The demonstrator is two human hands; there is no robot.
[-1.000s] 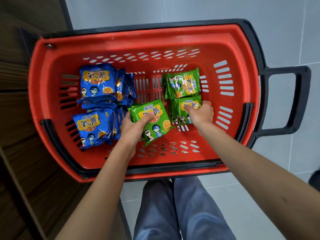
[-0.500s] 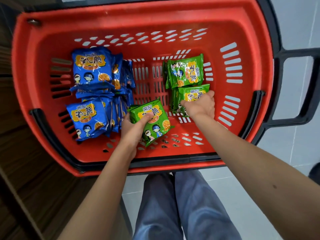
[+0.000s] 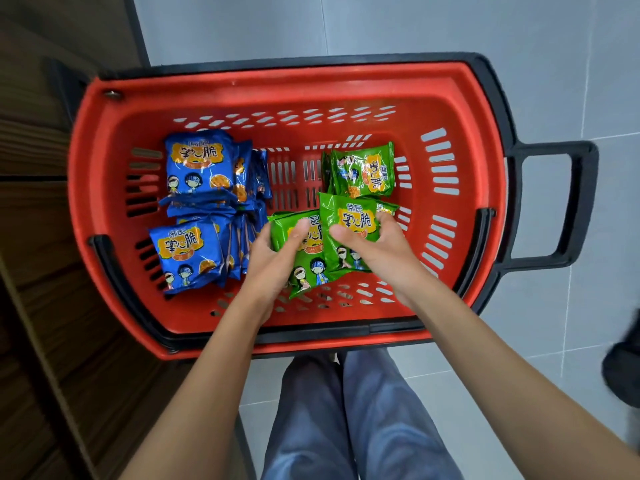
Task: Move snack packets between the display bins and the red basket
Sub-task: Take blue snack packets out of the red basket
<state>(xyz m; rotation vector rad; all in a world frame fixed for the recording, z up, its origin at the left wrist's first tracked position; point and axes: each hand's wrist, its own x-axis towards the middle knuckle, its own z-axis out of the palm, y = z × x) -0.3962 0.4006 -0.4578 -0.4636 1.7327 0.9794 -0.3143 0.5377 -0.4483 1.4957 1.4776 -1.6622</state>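
The left hand (image 3: 273, 261) grips one green packet (image 3: 311, 271), thumb across its face, while the right hand (image 3: 381, 247) pinches a second green packet (image 3: 349, 211) that overlaps the first at its 2 o'clock. More green packets (image 3: 363, 171) lie at 12 o'clock from the right hand, and blue packets (image 3: 188, 251) are stacked at 9 to 11 o'clock from the left. All sit inside the red basket (image 3: 460, 109), whose black handle (image 3: 585, 202) juts out at 3 o'clock.

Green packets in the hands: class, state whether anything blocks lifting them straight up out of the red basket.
Nothing visible does. The left hand grips the left green packet, the right hand the right green packet overlapping it, and the red basket is open above them.
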